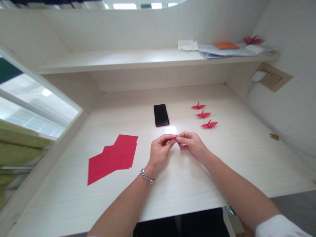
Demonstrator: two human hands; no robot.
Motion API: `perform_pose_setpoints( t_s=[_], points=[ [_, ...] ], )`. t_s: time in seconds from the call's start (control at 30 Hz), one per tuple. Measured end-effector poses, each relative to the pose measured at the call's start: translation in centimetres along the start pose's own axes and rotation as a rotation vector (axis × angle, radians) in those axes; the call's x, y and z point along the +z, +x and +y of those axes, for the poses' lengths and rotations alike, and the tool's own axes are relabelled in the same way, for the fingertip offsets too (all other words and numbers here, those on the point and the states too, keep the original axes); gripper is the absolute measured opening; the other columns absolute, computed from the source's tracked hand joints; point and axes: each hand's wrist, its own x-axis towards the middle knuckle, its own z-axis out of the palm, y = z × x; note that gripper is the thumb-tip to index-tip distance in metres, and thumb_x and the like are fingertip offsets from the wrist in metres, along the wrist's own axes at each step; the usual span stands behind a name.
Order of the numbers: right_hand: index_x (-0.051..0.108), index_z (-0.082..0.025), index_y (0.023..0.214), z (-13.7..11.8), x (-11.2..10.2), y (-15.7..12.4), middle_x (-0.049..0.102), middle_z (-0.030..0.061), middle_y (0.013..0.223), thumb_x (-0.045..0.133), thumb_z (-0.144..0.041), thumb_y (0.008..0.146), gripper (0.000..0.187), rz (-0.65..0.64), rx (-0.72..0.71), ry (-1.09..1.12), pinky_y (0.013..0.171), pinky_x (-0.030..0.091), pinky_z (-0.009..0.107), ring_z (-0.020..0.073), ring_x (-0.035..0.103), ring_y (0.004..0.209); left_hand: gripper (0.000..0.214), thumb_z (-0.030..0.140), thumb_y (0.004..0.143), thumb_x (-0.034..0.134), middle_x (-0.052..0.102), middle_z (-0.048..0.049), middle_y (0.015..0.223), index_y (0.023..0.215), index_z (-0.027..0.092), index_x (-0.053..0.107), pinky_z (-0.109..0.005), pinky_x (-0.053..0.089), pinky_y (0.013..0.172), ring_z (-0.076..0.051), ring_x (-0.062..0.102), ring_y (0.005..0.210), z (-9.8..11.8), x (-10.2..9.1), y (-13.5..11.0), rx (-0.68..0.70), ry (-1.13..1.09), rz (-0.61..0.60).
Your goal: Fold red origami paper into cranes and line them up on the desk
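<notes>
A small folded piece of red paper [174, 138] is pinched between both hands above the desk, mostly covered by the fingertips. My left hand [161, 148], with a chain bracelet at its wrist, grips it from the left with thumb and forefinger. From the right, my right hand [192, 144] pinches its other end, the remaining fingers curled under. Flat red paper sheets [116, 154] lie overlapping to the left of my hands. Three red paper cranes stand in a slanting row to the right: a far crane [198, 106], a middle crane [203, 114] and a near crane [209, 124].
A black phone [161, 115] lies beyond my hands. Papers [209, 52], an orange packet [225, 46] and another red folded paper [253, 40] rest on the shelf [123, 58]. From a wall socket [275, 76] a cable [261, 120] hangs along the right side.
</notes>
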Motion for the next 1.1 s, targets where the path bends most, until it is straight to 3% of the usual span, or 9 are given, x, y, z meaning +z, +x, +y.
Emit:
perform_pose_setpoints(
  t_s=[0.8, 1.1],
  points=[
    [0.066, -0.014, 0.068, 0.0, 1.1, -0.4, 0.063, 0.0005, 0.061, 0.08, -0.031, 0.062, 0.023, 0.04, 0.033, 0.128, 0.059, 0.049, 0.026, 0.01, 0.057, 0.056, 0.016, 0.026, 0.074, 0.076, 0.074, -0.007, 0.091, 0.086, 0.017, 0.074, -0.034, 0.052, 0.085, -0.019, 0.067, 0.086, -0.4, -0.1, 0.1, 0.003, 0.016, 0.023],
    [0.065, -0.016, 0.071, 0.4, 1.0, -0.3, 0.063, -0.0001, 0.064, 0.076, -0.037, 0.066, 0.024, 0.076, -0.069, -0.027, 0.052, 0.048, 0.024, 0.0113, 0.056, 0.057, 0.023, 0.03, 0.071, 0.078, 0.069, -0.003, 0.083, 0.086, 0.016, 0.068, -0.031, 0.054, 0.077, -0.014, 0.064, 0.076, -0.7, 0.1, 0.1, -0.139, -0.158, 0.021]
  ],
)
